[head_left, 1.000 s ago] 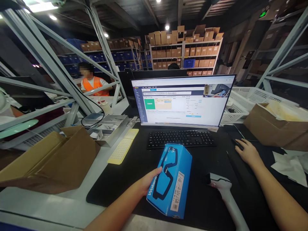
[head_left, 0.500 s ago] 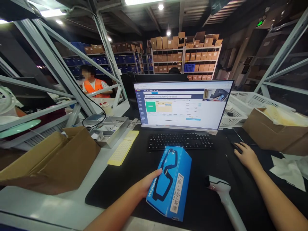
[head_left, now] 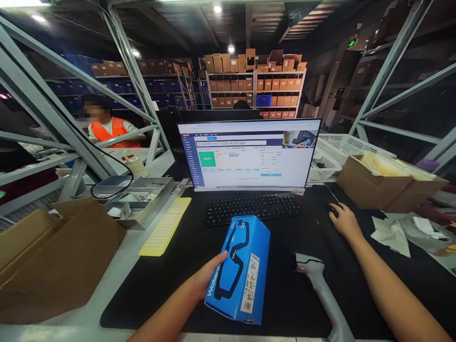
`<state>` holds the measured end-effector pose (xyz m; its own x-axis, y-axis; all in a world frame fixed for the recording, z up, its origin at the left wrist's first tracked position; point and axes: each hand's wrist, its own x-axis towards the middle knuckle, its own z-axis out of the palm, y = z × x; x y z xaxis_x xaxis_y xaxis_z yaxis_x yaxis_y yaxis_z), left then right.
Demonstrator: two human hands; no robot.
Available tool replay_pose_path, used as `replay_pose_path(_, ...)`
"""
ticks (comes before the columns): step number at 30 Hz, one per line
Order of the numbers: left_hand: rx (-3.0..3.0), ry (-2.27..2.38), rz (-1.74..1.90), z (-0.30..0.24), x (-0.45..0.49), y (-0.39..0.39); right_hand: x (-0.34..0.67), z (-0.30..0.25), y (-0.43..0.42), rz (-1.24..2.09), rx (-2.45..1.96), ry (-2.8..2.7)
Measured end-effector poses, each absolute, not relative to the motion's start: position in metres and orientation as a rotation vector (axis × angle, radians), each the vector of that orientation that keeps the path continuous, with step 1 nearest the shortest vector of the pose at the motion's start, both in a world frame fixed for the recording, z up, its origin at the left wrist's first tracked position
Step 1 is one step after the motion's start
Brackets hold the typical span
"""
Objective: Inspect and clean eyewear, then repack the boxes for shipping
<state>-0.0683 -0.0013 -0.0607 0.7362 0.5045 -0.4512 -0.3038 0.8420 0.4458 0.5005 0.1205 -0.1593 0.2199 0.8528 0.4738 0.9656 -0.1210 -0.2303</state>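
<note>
My left hand (head_left: pixel 208 274) grips the left side of a blue box (head_left: pixel 239 268) printed with a goggles outline, holding it tilted over the black desk mat (head_left: pixel 167 280). Over on the right, my right hand (head_left: pixel 344 220) rests curled over a dark mouse on the mat. A grey handheld barcode scanner (head_left: pixel 315 280) lies between my arms. In front are a black keyboard (head_left: pixel 252 207) and a lit monitor (head_left: pixel 247 154) showing a form page.
An open cardboard box (head_left: pixel 60 251) lies at the left, next to a metal tray (head_left: pixel 144 202) and a yellow pad (head_left: pixel 166 225). Another cardboard box (head_left: pixel 383 185), white baskets (head_left: pixel 335 152) and crumpled paper (head_left: pixel 395 232) sit at the right. A person in an orange vest (head_left: pixel 112 130) sits behind the steel frame.
The view has swung a little to the right, so everything sits further left in the picture. Both hands keep their holds, and the blue box stays tilted in my left hand.
</note>
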Motion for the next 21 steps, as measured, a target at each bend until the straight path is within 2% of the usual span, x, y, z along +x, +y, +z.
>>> replay_pose_path(21, 0.343, 0.577, 0.463, -0.059, -0.067, -0.001, 0.487, -0.136, 0.110, -0.203, -2.151, -1.564)
